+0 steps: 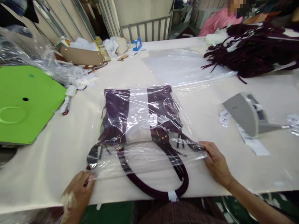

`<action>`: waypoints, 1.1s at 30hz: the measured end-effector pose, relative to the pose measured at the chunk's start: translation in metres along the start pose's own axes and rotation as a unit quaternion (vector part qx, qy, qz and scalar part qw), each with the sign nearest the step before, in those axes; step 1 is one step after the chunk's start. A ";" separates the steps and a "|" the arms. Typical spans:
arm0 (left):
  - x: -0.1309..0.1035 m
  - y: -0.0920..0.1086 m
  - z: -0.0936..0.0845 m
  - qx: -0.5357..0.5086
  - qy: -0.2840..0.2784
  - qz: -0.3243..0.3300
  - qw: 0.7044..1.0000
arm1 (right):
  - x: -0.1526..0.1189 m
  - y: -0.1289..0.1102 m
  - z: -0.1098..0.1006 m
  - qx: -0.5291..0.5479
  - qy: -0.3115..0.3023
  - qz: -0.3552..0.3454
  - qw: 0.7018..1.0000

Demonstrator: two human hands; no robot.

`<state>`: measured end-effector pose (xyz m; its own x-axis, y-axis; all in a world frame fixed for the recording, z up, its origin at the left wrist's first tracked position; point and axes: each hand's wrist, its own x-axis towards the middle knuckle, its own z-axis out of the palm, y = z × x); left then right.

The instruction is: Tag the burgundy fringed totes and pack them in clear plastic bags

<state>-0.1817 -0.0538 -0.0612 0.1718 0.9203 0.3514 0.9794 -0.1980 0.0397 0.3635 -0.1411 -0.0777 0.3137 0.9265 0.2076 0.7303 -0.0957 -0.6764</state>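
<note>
The left hand [79,188] has its grip closed at the near left corner of a clear plastic bag [105,169]; the right hand [217,163] pinches the right side of the same mouth. Inside lies a maroon handbag [115,109], flat at the middle of the desk [247,177], wrapped with a white paper band [138,115], its looped handle [144,186] poking out toward the near edge. The desk wears a pale, slightly rumpled cover. To the right sits a grey plastic device [241,113]; to the left, a bright green board [25,124]. Farther back are clear sheets [179,67], a tan purse [81,56] and a maroon heap [259,53]. Behind, metal railings [147,29] stand, and someone in pink [216,23] is at the right.
</note>
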 end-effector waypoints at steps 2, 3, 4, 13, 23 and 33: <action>0.002 0.000 0.003 -0.007 0.007 -0.019 1.000 | 0.002 -0.001 0.002 0.028 0.027 0.015 0.999; 0.002 0.001 0.003 -0.019 0.008 -0.031 0.999 | 0.004 -0.001 0.002 0.044 0.038 0.024 0.998; 0.001 0.003 0.001 -0.036 0.007 -0.040 0.999 | 0.005 -0.002 0.003 0.062 0.047 0.032 0.996; -0.018 0.164 -0.046 -0.165 0.139 0.190 0.958 | 0.001 -0.022 0.001 0.223 0.114 0.054 0.967; 0.086 0.341 -0.005 -0.135 -0.023 0.323 0.937 | -0.029 -0.071 -0.013 0.173 0.066 -0.127 0.974; 0.051 0.301 -0.049 -0.314 -0.015 0.322 0.893 | -0.011 -0.047 -0.046 0.234 0.067 -0.025 0.970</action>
<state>0.1167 -0.0831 0.0148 0.6897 0.5545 0.4656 0.4255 -0.8307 0.3590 0.3535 -0.1638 -0.0163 0.3845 0.8667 0.3178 0.4013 0.1531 -0.9031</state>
